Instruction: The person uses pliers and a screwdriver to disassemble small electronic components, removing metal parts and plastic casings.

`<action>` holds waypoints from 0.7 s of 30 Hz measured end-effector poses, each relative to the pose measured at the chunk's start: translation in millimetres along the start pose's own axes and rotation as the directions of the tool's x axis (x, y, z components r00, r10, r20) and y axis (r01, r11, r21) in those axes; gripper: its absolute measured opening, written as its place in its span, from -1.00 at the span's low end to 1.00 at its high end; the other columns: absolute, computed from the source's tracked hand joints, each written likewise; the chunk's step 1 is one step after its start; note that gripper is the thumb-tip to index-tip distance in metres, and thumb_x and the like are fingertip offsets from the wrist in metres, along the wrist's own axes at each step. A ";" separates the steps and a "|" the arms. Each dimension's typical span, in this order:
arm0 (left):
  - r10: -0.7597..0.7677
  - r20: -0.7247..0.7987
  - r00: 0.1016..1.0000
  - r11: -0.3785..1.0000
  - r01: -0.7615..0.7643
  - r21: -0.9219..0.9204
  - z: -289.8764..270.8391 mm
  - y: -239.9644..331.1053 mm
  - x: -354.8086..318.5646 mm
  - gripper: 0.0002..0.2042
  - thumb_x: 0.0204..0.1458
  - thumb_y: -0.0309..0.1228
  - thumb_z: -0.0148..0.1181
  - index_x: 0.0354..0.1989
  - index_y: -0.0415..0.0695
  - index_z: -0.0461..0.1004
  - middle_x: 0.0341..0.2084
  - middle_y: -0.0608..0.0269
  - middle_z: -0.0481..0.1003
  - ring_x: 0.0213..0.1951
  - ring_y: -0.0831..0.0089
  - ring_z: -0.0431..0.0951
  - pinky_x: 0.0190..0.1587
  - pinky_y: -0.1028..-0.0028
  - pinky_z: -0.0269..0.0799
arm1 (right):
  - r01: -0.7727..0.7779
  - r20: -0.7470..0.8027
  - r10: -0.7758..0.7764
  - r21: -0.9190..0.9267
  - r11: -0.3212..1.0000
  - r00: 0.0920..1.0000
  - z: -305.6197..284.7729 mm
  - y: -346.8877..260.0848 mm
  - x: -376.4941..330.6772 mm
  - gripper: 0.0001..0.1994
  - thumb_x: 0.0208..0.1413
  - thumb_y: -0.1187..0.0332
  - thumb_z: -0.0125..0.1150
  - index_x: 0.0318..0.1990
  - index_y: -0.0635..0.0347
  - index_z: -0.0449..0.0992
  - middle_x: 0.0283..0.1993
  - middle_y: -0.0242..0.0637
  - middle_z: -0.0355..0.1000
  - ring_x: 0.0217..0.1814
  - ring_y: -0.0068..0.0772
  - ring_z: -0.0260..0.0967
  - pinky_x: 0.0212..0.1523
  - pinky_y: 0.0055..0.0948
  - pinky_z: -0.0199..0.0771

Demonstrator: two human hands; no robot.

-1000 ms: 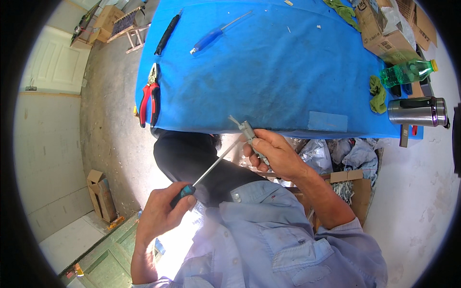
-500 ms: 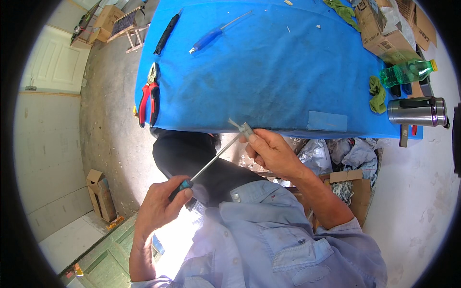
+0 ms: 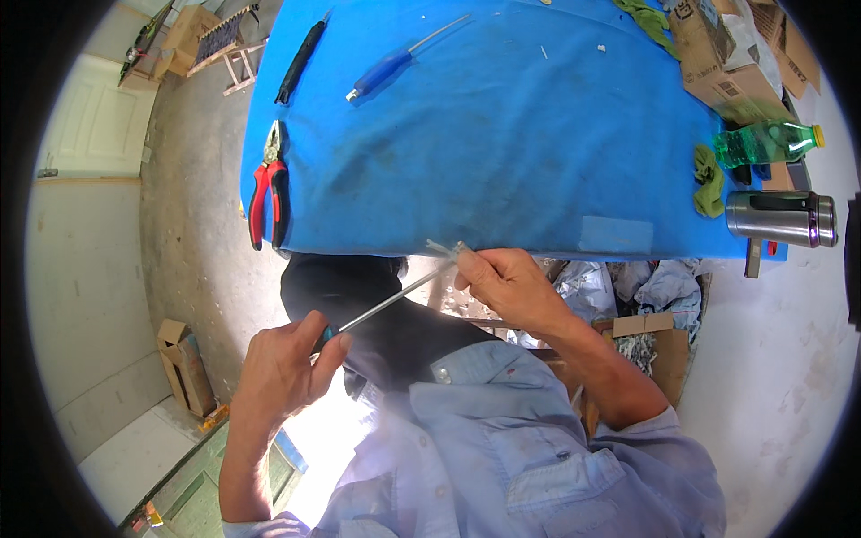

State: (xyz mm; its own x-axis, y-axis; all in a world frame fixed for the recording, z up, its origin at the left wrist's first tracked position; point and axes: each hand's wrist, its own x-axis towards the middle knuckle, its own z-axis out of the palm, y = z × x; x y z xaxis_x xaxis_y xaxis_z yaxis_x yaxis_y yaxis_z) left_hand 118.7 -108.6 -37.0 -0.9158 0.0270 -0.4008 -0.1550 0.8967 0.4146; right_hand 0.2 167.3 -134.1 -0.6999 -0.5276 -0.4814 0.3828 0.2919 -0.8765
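Observation:
My left hand [image 3: 280, 366] is closed round the handle of a screwdriver, and only a bit of dark teal handle shows between its fingers. The bare metal shaft of the screwdriver [image 3: 390, 301] slants up and right to my right hand [image 3: 513, 285]. Between thumb and fingers, my right hand pinches a small pale fitting [image 3: 460, 248] with thin whitish strands sticking out on its left. The shaft's tip meets the fitting at my right fingertips, which hide the exact contact. Both hands are above my lap, at the near edge of the blue-covered table [image 3: 466, 170].
Red-and-black pliers [image 3: 267, 193], a black pen-like tool [image 3: 301, 63] and a blue-handled screwdriver [image 3: 381, 73] lie on the table's left. A green bottle [image 3: 767, 144], a steel flask [image 3: 780, 219], a green glove [image 3: 708, 181] and a cardboard box [image 3: 731, 76] are at its right.
My left hand has shifted a little left and up, its fingers covering more of the handle. The fitting has turned in my right fingers and shows less. The whole view has shifted slightly.

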 end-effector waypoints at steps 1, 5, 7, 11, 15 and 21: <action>0.015 0.011 1.000 1.000 -0.015 0.013 -1.8 -2.2 4.0 -0.67 0.24 -0.17 0.22 -0.43 -0.16 0.37 -0.73 -0.02 0.42 -0.64 -0.05 0.50 -0.53 0.14 0.36 | -0.028 0.001 0.028 0.003 1.000 1.000 -0.5 -2.2 0.1 -0.49 0.41 -0.02 0.11 -0.36 0.31 0.61 -0.55 -0.53 0.29 -0.49 -0.70 0.13 -0.50 -0.50 0.11; -0.010 0.098 0.995 0.997 0.018 -0.078 -3.8 -8.9 13.3 -0.66 0.23 -0.18 0.22 -0.45 -0.17 0.37 -0.76 -0.03 0.39 -0.65 -0.06 0.49 -0.54 0.13 0.37 | -0.101 0.016 0.101 0.022 0.995 0.995 0.4 -5.6 0.6 -0.50 0.41 0.00 0.11 -0.38 0.30 0.60 -0.58 -0.54 0.26 -0.51 -0.70 0.12 -0.51 -0.49 0.08; -0.020 0.127 0.992 0.988 0.039 -0.147 1.9 -14.1 14.3 -0.66 0.23 -0.18 0.22 -0.45 -0.17 0.37 -0.77 -0.04 0.38 -0.66 -0.07 0.48 -0.54 0.12 0.37 | -0.155 0.045 0.155 0.013 0.988 0.987 -0.9 -16.0 -0.5 -0.51 0.41 0.01 0.11 -0.38 0.30 0.60 -0.58 -0.53 0.27 -0.51 -0.70 0.12 -0.51 -0.49 0.09; 0.009 0.098 0.995 0.969 0.015 -0.245 17.3 -26.6 15.8 -0.61 0.26 -0.14 0.18 -0.48 -0.19 0.38 -0.78 -0.04 0.31 -0.71 -0.03 0.37 -0.58 0.19 0.24 | -0.115 0.021 0.116 -0.041 0.993 0.993 -0.1 -16.3 0.1 -0.52 0.40 0.03 0.11 -0.38 0.29 0.59 -0.56 -0.51 0.29 -0.49 -0.70 0.15 -0.49 -0.50 0.13; -0.022 0.224 0.974 0.955 0.086 -0.283 20.2 -31.6 23.5 -0.58 0.26 -0.12 0.15 -0.51 -0.22 0.37 -0.77 -0.06 0.37 -0.66 -0.10 0.46 -0.54 0.11 0.37 | -0.136 0.005 0.136 0.000 0.991 0.991 2.1 -14.7 -1.1 -0.53 0.41 0.03 0.10 -0.38 0.28 0.58 -0.54 -0.51 0.31 -0.48 -0.70 0.18 -0.48 -0.50 0.17; -0.015 0.168 0.986 0.947 0.068 -0.313 27.2 -30.6 22.1 -0.60 0.25 -0.13 0.18 -0.50 -0.20 0.36 -0.76 -0.04 0.40 -0.64 -0.11 0.49 -0.53 0.11 0.38 | -0.176 0.006 0.176 -0.016 0.984 0.984 0.9 -16.8 -0.9 -0.54 0.41 0.02 0.10 -0.37 0.24 0.57 -0.54 -0.56 0.26 -0.50 -0.73 0.13 -0.50 -0.55 0.13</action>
State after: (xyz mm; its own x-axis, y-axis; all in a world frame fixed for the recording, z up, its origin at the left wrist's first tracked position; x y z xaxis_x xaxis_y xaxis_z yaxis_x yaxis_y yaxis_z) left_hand 113.3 -123.5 -80.7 -0.8381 0.0873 -0.5384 -0.3249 0.7130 0.6213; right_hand -5.1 162.1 -118.9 -0.6177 -0.4728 -0.6285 0.4906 0.3929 -0.7778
